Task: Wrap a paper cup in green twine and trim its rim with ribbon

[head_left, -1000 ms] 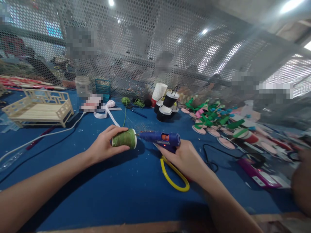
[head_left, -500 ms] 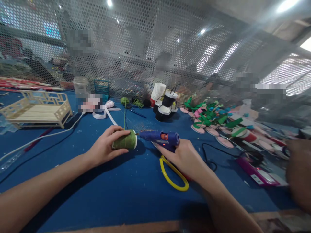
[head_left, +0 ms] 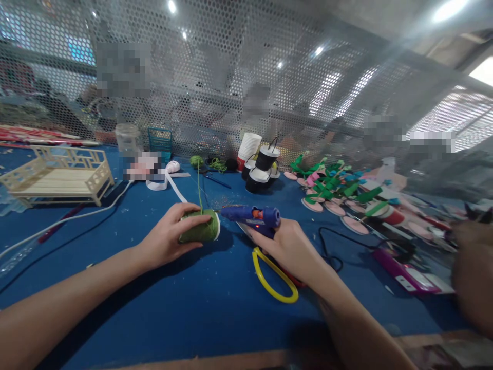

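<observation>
My left hand is wrapped round a small cup covered in green cord, lying on its side on the blue table. A green strand runs from the cup up to a green cord ball at the back. My right hand grips a blue hot glue gun. Its nozzle points left and touches the cup's white rim.
A yellow loop lies under my right wrist. Black spools and white cups stand behind, green and pink craft pieces to the right. A wooden miniature bench is far left. Another person's arm is at the right edge. Mesh wall behind.
The cup has turned slightly in my left hand and shifted a little right. The glue gun stays at its rim. The other person's arm at the right has moved.
</observation>
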`<state>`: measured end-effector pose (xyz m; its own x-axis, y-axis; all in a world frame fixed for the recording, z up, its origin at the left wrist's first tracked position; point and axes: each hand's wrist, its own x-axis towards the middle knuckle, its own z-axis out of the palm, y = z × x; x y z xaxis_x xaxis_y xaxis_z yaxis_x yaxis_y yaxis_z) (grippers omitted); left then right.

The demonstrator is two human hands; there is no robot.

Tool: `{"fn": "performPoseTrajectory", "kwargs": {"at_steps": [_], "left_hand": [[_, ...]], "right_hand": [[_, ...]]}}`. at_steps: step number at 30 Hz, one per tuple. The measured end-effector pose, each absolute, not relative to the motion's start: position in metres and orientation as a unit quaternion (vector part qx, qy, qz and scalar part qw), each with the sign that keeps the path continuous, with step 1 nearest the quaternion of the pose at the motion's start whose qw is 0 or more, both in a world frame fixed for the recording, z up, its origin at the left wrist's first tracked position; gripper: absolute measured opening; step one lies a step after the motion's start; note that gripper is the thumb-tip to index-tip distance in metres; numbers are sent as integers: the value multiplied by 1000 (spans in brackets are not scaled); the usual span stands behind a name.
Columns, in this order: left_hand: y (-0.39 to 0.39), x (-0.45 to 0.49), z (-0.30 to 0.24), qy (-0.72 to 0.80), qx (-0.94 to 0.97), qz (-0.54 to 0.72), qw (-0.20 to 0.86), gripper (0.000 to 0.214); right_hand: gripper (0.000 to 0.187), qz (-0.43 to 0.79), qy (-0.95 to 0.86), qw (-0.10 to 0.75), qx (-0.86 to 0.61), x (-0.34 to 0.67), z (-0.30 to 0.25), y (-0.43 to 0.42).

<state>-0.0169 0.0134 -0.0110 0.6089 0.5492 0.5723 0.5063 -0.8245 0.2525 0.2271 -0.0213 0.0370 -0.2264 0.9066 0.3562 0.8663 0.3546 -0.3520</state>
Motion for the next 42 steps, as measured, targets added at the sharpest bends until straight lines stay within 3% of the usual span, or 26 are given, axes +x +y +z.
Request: {"fn": "performPoseTrajectory", "kwargs": {"at_steps": [42], "left_hand": [[15, -18, -9, 339, 868, 350, 97, 44]], "right_hand": [[20, 44, -782, 260, -565, 227, 41, -28]]}}
